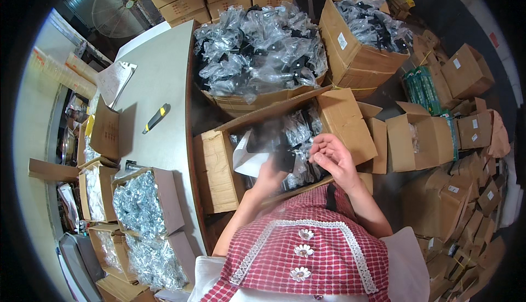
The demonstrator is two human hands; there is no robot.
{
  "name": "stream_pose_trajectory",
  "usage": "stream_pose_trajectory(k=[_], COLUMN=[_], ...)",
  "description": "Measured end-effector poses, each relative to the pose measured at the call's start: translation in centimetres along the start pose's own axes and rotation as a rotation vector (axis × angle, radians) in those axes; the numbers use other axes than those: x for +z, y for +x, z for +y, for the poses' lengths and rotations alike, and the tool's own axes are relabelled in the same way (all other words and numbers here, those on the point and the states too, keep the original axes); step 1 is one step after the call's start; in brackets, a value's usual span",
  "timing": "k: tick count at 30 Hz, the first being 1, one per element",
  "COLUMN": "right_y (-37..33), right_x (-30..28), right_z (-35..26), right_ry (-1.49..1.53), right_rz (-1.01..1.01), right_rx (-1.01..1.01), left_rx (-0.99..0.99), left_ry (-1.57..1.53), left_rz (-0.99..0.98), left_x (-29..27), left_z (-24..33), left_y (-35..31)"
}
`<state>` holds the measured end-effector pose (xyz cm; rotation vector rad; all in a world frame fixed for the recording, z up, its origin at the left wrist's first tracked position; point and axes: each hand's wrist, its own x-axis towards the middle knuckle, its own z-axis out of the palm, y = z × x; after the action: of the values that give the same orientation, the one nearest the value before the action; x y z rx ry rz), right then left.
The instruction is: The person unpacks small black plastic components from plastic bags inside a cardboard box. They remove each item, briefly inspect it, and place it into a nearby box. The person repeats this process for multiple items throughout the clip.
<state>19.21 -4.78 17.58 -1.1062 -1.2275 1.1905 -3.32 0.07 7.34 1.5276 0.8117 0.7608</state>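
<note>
In front of me is an open cardboard box [219, 171] with clear plastic bags holding dark parts inside, and a white sheet [249, 157] along its left side. My left hand [269, 177] is over the box, smeared by motion, its fingers closed at a black part [285, 159]. The part's exact kind is not clear. My right hand [335, 159] hovers to the right of it, fingers curled and thumb near the index finger, at the edge of a clear plastic bag [302, 153]. The fingertips of my left hand are hidden.
Beyond the box stands a large carton [257, 104] heaped with bagged black parts, with another full carton [356, 55] to its right. A yellow-and-black utility knife [156, 118] lies on the grey table [164, 72]. Boxes of bagged parts [137, 203] line the left; more cartons [419, 143] crowd the right.
</note>
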Motion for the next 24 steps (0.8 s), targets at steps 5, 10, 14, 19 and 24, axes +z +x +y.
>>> stream_pose_trajectory(k=[5, 10, 14, 19, 24], right_y=[0.5, 0.9, 0.6, 0.9, -0.2], right_x=[0.6, 0.8, 1.2, -0.6, -3.1], right_z=[-0.4, 1.3, 1.8, 2.1, 4.1], right_ry=[0.029, -0.206, -0.544, -0.745, -0.382], right_rz=[-0.147, -0.201, -0.122, 0.062, 0.010], right_rx=[0.217, 0.323, 0.250, 0.324, 0.273], left_rx=[0.179, 0.189, 0.207, 0.072, -0.046], left_ry=[0.091, 0.069, 0.091, 0.105, -0.335], left_rz=[-0.018, 0.013, 0.026, 0.004, 0.049], left_x=[0.6, 1.4, 2.0, 2.4, 3.5], left_z=[2.1, 2.6, 2.8, 3.3, 4.1], left_y=[0.3, 0.5, 0.7, 0.3, 1.2])
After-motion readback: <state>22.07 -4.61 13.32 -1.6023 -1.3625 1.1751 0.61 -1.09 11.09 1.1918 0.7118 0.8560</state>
